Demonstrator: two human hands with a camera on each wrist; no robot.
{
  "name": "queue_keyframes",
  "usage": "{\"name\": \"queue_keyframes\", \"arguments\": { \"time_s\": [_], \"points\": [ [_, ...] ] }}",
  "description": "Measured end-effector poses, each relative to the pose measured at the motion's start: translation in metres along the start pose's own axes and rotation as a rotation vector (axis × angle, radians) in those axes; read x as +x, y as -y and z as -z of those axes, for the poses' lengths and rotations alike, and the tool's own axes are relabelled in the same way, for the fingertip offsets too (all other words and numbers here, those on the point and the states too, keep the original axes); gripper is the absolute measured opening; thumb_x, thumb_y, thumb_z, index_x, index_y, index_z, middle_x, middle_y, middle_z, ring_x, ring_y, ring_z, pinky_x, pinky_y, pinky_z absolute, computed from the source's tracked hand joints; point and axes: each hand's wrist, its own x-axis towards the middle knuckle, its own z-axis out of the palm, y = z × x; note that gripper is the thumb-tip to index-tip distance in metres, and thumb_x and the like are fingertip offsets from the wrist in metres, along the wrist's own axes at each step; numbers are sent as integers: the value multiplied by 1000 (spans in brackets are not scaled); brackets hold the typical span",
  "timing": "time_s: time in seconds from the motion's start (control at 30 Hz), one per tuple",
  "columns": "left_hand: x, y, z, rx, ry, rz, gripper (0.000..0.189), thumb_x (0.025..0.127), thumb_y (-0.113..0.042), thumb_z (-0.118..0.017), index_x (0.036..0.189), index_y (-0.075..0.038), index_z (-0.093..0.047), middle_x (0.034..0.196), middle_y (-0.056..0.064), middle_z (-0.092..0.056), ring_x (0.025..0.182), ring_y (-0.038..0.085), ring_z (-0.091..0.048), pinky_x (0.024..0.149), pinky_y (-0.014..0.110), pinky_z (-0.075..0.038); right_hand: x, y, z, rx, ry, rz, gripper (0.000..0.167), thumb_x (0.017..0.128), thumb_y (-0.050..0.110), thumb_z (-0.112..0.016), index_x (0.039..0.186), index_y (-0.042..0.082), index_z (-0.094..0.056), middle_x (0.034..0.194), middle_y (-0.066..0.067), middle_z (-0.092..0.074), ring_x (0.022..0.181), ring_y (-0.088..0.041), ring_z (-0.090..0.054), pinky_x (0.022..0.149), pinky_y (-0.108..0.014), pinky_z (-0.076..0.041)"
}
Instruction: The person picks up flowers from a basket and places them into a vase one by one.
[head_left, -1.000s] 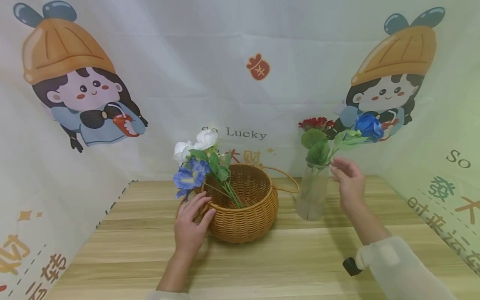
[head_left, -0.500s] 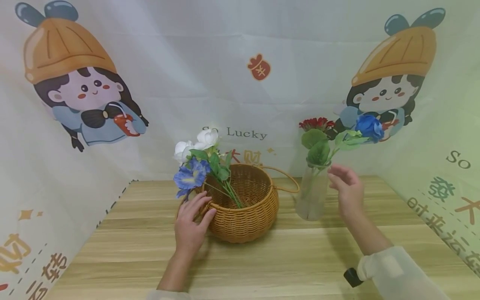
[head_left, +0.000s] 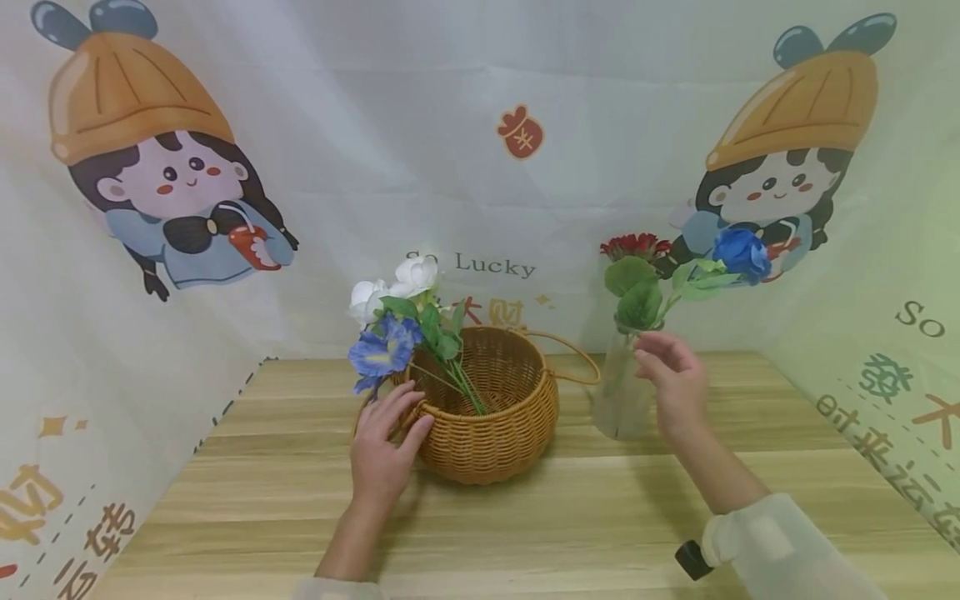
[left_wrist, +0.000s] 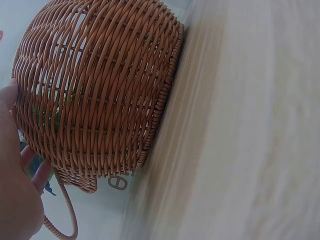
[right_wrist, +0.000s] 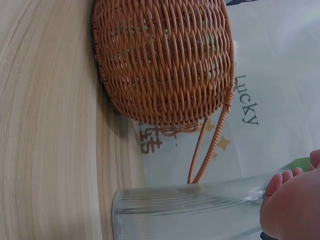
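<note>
The wicker basket (head_left: 487, 446) stands upright on the table, its handle lowered to the right. White flowers (head_left: 393, 287) and a blue-violet iris (head_left: 384, 348) lean out over its left side, green stems inside. My left hand (head_left: 381, 446) rests at the basket's left rim, fingers extended and thumb at the front; the left wrist view shows it beside the wicker wall. A clear glass vase (head_left: 621, 408) to the right holds a red flower (head_left: 634, 247) and a blue rose (head_left: 741, 255). My right hand (head_left: 675, 375) overlaps the vase's neck, fingers loosely bent around no stem.
A wooden table (head_left: 480, 533) carries everything. Printed fabric (head_left: 480, 192) hangs close behind and along both sides. A small black object (head_left: 693, 560) is attached at the right sleeve cuff.
My right hand has shifted left and slightly down, from beside the vase to across its neck. The left hand, basket and flowers have stayed in place.
</note>
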Motion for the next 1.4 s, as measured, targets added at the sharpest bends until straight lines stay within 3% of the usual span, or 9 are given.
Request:
{"name": "queue_keyframes", "arguments": {
  "time_s": [0.43, 0.73, 0.9, 1.03, 1.4],
  "points": [
    [0, 0, 0, -9, -20, -26, 33, 80, -13, -80, 112, -13, -72, 127, 2, -64, 113, 32, -56, 105, 52, -35, -3, -4, -16, -30, 103, 19, 22, 87, -16, -58, 109, -13, -58, 90, 4, -69, 85, -12, -63, 69, -22, -55],
    [3, 1, 2, -13, -20, -41, 33, 79, -12, -81, 111, -13, -73, 125, 5, -65, 111, 33, -56, 107, 53, -33, -3, -2, -35, -115, 197, 28, 23, 88, -12, -59, 111, -11, -58, 93, 7, -68, 85, -10, -62, 71, -22, -54],
    [4, -2, 6, -17, 22, 5, 33, 81, -15, -80, 112, -14, -72, 126, 3, -64, 113, 32, -55, 107, 54, -33, -3, -3, -46, -102, 235, 42, 24, 87, -11, -62, 111, -13, -58, 96, -3, -68, 85, -15, -62, 69, -23, -55],
    [8, -4, 9, -5, 68, 41, 33, 82, -18, -80, 114, -14, -72, 127, 2, -64, 113, 30, -54, 108, 54, -31, -5, -5, -54, -89, 248, 28, 24, 87, -11, -62, 111, -12, -58, 96, -3, -67, 86, -17, -62, 71, -23, -55],
    [11, -9, 14, 12, 126, 53, 31, 81, -19, -80, 111, -12, -73, 126, 6, -63, 114, 32, -54, 103, 50, -36, -6, -9, -73, -91, 332, 2, 30, 89, -6, -62, 117, -13, -55, 101, -3, -65, 90, -16, -61, 79, -29, -56]
  ]
}}
